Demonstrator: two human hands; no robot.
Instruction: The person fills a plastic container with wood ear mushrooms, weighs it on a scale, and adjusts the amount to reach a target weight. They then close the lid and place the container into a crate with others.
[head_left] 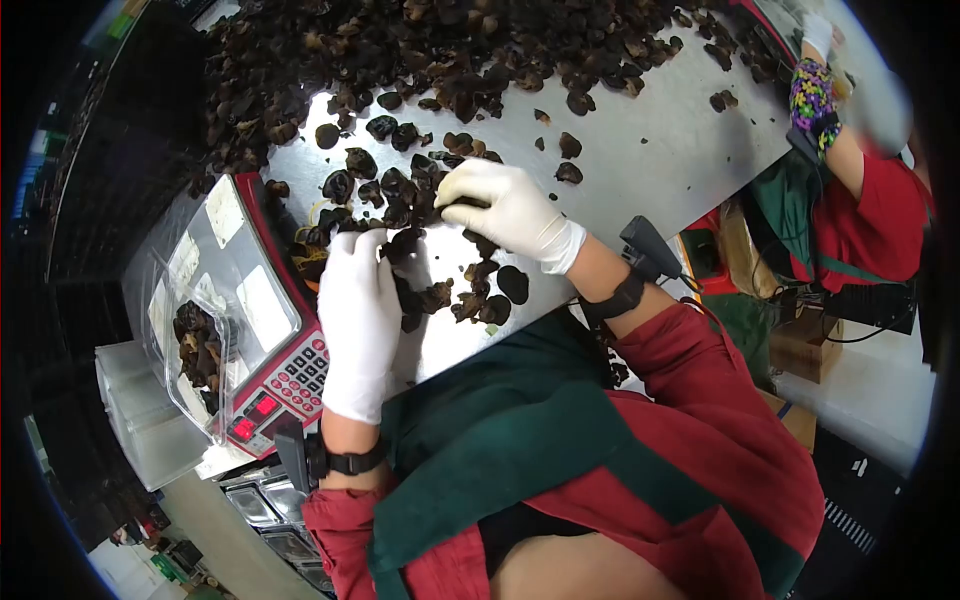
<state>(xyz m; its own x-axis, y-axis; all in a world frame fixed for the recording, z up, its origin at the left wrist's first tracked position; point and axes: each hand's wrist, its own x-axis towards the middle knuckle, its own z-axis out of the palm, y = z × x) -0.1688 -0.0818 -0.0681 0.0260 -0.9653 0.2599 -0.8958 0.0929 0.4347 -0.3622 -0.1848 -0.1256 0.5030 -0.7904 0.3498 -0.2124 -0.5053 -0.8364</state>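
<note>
Dark dried mushroom pieces (440, 60) are heaped across the far part of a metal table (640, 140), and a smaller loose patch (470, 295) lies near me. My right hand (510, 212), in a white glove, pinches one dark piece (466, 203) at the edge of that patch. My left hand (358, 320), also gloved, lies back-up over the pieces beside a scale, its fingers curled on a few of them (404, 243). What is in its palm is hidden.
A red digital scale (290, 375) stands at the left with a clear plastic box (185, 300) of mushroom pieces on its pan. White tubs (135, 400) sit beyond it. At the top right a co-worker's arm in a patterned sleeve (812, 92) reaches to the table.
</note>
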